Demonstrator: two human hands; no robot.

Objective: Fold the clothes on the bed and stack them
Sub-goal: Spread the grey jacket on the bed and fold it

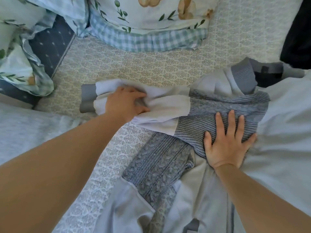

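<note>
A grey cable-knit sweater (223, 105) with white sleeves lies spread on the patterned bed sheet (134, 64). One white sleeve (168, 105) with a grey cuff (87, 98) stretches to the left. My left hand (124, 102) grips this sleeve near its middle, fingers curled into the bunched cloth. My right hand (225, 142) lies flat on the grey knit body with fingers spread, pressing it down. The sweater's lower part runs toward the bottom edge of the view.
A floral pillow with a checked frill (148, 36) lies at the top. A crumpled floral and navy quilt (33, 47) is at the left. A pale garment (282, 123) covers the right side, a dark one (297, 36) sits at the top right, a light grey cloth (25, 125) at the left.
</note>
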